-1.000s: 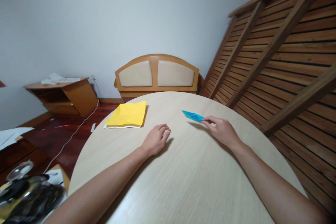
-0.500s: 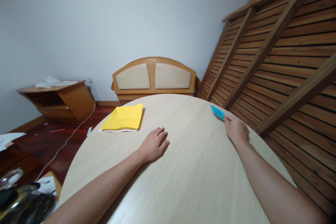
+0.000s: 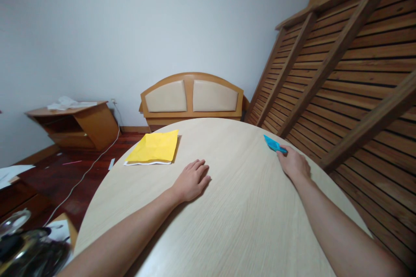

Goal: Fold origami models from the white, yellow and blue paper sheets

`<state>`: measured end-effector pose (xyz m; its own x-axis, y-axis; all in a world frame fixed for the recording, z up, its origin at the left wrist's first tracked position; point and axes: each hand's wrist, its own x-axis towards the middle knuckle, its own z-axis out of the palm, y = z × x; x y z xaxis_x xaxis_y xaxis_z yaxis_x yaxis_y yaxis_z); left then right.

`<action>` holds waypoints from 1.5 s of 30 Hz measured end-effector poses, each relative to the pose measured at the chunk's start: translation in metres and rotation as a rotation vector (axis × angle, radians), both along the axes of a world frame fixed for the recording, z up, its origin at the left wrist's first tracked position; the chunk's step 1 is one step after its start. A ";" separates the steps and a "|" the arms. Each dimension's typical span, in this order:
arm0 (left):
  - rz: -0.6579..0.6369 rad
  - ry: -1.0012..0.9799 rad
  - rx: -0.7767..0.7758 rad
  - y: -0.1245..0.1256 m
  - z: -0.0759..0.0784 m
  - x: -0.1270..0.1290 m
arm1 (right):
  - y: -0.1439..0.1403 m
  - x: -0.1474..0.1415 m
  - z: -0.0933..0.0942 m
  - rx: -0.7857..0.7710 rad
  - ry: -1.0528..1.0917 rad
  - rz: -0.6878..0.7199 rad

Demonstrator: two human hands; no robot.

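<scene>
My right hand reaches to the far right rim of the round light-wood table. Its fingertips are closed on the near end of a small blue folded paper, which lies at the table's edge. My left hand rests palm down on the middle of the table with its fingers slightly apart and nothing in it. A yellow folded sheet with a white edge lies at the far left of the table, a short way beyond my left hand.
A slatted wooden frame leans close along the table's right side. A padded headboard stands against the wall behind the table. A low wooden cabinet and a white cable are on the floor to the left. Dark clutter sits bottom left.
My right hand has carried the blue folded paper from the table's middle right out to its far right edge. My left hand has stayed in place.
</scene>
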<state>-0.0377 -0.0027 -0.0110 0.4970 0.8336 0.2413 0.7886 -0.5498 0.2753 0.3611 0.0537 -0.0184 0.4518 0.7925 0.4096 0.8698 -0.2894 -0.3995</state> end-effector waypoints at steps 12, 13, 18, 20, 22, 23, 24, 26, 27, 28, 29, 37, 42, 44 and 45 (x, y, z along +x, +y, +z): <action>-0.014 0.005 0.015 0.001 0.000 0.000 | -0.004 -0.008 0.008 -0.098 -0.111 0.033; -0.012 0.010 0.013 0.001 0.000 0.000 | -0.005 -0.009 0.009 -0.108 -0.125 0.041; -0.007 0.021 0.005 0.000 0.001 -0.001 | -0.008 -0.010 0.010 -0.140 -0.144 0.055; -0.007 0.017 0.008 0.000 0.001 -0.001 | -0.008 -0.010 0.010 -0.141 -0.144 0.059; -0.006 0.020 0.008 0.000 0.001 0.000 | -0.006 -0.009 0.009 -0.133 -0.142 0.067; -0.005 0.024 0.005 -0.001 0.002 0.000 | -0.005 -0.008 0.009 -0.126 -0.141 0.072; -0.004 0.028 0.003 -0.001 0.002 0.000 | -0.004 -0.008 0.008 -0.118 -0.139 0.078; -0.002 0.032 -0.001 -0.001 0.003 0.000 | -0.001 -0.007 0.006 -0.101 -0.134 0.086; -0.002 0.034 -0.002 -0.001 0.003 0.000 | 0.000 -0.006 0.005 -0.092 -0.131 0.088; 0.000 0.035 -0.001 -0.001 0.003 0.000 | 0.000 -0.005 0.005 -0.084 -0.127 0.087; 0.001 0.037 0.001 0.000 0.003 0.000 | 0.000 -0.005 0.004 -0.076 -0.124 0.086; 0.007 0.036 0.032 -0.002 0.004 0.003 | -0.004 -0.020 0.010 0.002 -0.149 0.114; 0.135 0.058 0.179 0.009 0.022 -0.013 | -0.014 -0.072 0.011 0.071 -0.177 0.583; 0.272 0.100 0.238 0.017 0.030 -0.030 | -0.023 -0.094 0.007 0.003 -0.154 0.725; 0.347 0.128 0.248 0.021 0.032 -0.039 | -0.027 -0.103 0.006 -0.043 -0.162 0.794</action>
